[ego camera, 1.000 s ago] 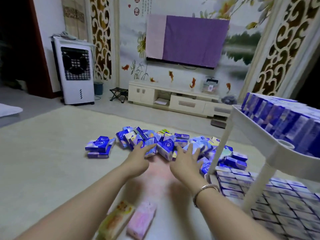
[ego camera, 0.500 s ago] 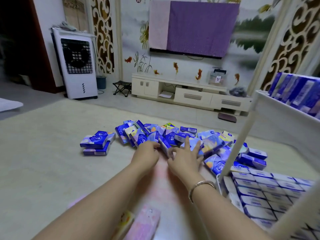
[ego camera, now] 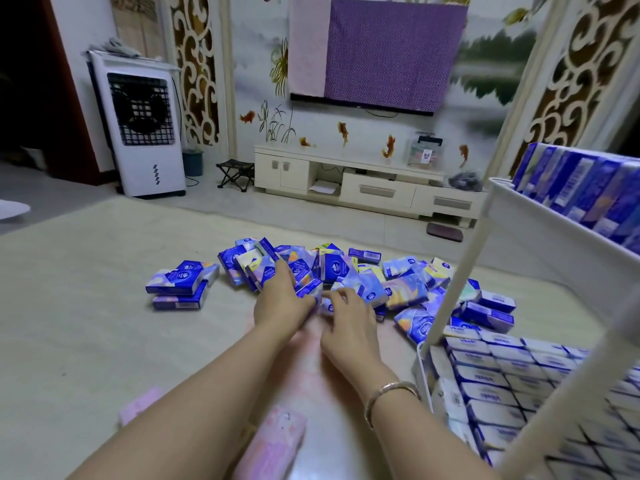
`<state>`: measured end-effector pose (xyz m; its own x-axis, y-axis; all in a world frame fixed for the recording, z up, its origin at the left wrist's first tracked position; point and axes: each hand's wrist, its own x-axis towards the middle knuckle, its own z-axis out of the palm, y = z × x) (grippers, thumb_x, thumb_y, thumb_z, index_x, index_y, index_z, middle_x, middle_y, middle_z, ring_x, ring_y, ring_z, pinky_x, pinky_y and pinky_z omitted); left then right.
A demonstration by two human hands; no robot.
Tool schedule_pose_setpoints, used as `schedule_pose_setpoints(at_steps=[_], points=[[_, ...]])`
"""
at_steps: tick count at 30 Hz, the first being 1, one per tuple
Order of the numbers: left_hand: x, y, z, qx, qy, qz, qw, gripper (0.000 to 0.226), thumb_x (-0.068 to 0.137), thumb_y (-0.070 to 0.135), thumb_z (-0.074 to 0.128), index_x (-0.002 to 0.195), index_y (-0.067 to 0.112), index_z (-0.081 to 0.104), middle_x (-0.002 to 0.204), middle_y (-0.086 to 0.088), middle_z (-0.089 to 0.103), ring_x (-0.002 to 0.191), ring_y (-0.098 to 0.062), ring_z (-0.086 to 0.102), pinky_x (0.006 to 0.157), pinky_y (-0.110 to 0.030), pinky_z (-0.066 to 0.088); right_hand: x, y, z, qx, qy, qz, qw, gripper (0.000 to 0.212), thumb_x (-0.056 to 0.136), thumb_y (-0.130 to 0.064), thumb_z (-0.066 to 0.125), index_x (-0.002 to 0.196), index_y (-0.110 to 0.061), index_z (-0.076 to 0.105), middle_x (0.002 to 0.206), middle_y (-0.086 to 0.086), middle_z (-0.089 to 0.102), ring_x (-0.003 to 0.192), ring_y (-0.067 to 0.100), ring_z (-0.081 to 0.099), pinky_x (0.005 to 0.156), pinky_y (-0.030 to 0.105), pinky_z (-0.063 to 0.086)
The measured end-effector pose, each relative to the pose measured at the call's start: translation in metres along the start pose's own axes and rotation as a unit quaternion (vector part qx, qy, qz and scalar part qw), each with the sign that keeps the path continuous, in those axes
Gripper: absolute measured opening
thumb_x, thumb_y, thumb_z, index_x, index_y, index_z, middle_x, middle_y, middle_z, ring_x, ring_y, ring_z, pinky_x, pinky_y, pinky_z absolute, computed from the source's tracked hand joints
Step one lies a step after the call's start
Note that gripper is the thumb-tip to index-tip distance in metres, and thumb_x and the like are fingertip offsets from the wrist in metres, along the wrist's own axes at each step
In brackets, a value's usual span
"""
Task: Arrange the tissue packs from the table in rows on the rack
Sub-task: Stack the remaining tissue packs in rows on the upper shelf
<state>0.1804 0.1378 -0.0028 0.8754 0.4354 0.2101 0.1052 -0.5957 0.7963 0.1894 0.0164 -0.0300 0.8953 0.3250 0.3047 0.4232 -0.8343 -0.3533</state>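
Pickup step: left hand [ego camera: 280, 301] & right hand [ego camera: 348, 315], fingers curled on tissue packs [ego camera: 346, 275] heaped mid-tabletop [ego camera: 86, 306]. Next, I'd say: lift, carry to rack [ego camera: 498, 202] at right edge, line up.

Blue-and-white tissue packs [ego camera: 332, 278], white rack [ego camera: 540, 220], purple cloth [ego camera: 391, 53], pink packet [ego camera: 270, 445], beige table [ego camera: 86, 306]

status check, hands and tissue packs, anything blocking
Left hand and right hand both closing on packs at pile front. Rack shelves partly filled. Nothing blocking.
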Motion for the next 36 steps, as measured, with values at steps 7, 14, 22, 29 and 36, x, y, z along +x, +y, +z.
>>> schedule_pose_setpoints(at_steps=[7, 14, 22, 29, 36], points=[[-0.028, -0.009, -0.037, -0.068, -0.024, -0.059, 0.996, 0.033, 0.084, 0.014, 0.063, 0.102, 0.016, 0.036, 0.097, -0.004, 0.055, 0.082, -0.026, 0.053, 0.066, -0.030, 0.039, -0.021, -0.012, -0.010, -0.044, -0.085, 0.013, 0.995, 0.046, 0.087, -0.018, 0.048, 0.132, -0.015, 0.046, 0.148, 0.003, 0.028, 0.120, 0.032, 0.036, 0.102, 0.033, 0.031], [-0.050, -0.002, -0.079, -0.206, -0.037, -0.158, 0.965, 0.033, 0.089, 0.020, 0.057, 0.116, 0.023, 0.038, 0.112, -0.011, 0.057, 0.095, -0.031, 0.065, 0.075, -0.047, 0.058, -0.035, -0.033, -0.033, 0.027, -0.072, 0.043, 0.996, 0.037, 0.087, -0.011, 0.047, 0.123, -0.018, 0.054, 0.130, 0.003, 0.052, 0.122, 0.029, 0.038, 0.094, 0.030, 0.033], [-0.056, -0.002, -0.076, -0.207, -0.035, -0.184, 0.960, 0.026, 0.096, 0.030, 0.047, 0.118, 0.018, 0.043, 0.087, -0.005, 0.058, 0.089, -0.027, 0.063, 0.084, -0.052, 0.055, -0.032, -0.035, -0.048, 0.058, 0.042, 0.119, 0.990, 0.053, 0.079, -0.020, 0.061, 0.129, -0.018, 0.040, 0.139, 0.008, 0.033, 0.128, 0.030, 0.028, 0.103, 0.037, 0.030], [-0.054, -0.010, -0.070, -0.262, -0.064, -0.220, 0.938, 0.040, 0.089, 0.037, 0.063, 0.111, 0.004, 0.055, 0.085, -0.018, 0.064, 0.062, -0.022, 0.061, 0.043, -0.024, 0.052, -0.017, -0.028, -0.027, 0.088, -0.077, 0.089, 0.989, 0.021, 0.081, -0.014, 0.050, 0.099, -0.018, 0.061, 0.107, 0.007, 0.066, 0.105, 0.030, 0.057, 0.077, 0.033, 0.043], [-0.072, 0.023, -0.098, -0.368, -0.043, -0.234, 0.899, 0.029, 0.096, 0.028, 0.055, 0.100, -0.001, 0.056, 0.084, -0.022, 0.049, 0.076, -0.027, 0.047, 0.050, -0.028, 0.056, -0.030, -0.059, -0.070, 0.314, 0.033, 0.168, 0.934, 0.011, 0.085, -0.013, 0.056, 0.093, -0.011, 0.048, 0.092, 0.004, 0.053, 0.084, 0.022, 0.048, 0.059, 0.028, 0.033]])
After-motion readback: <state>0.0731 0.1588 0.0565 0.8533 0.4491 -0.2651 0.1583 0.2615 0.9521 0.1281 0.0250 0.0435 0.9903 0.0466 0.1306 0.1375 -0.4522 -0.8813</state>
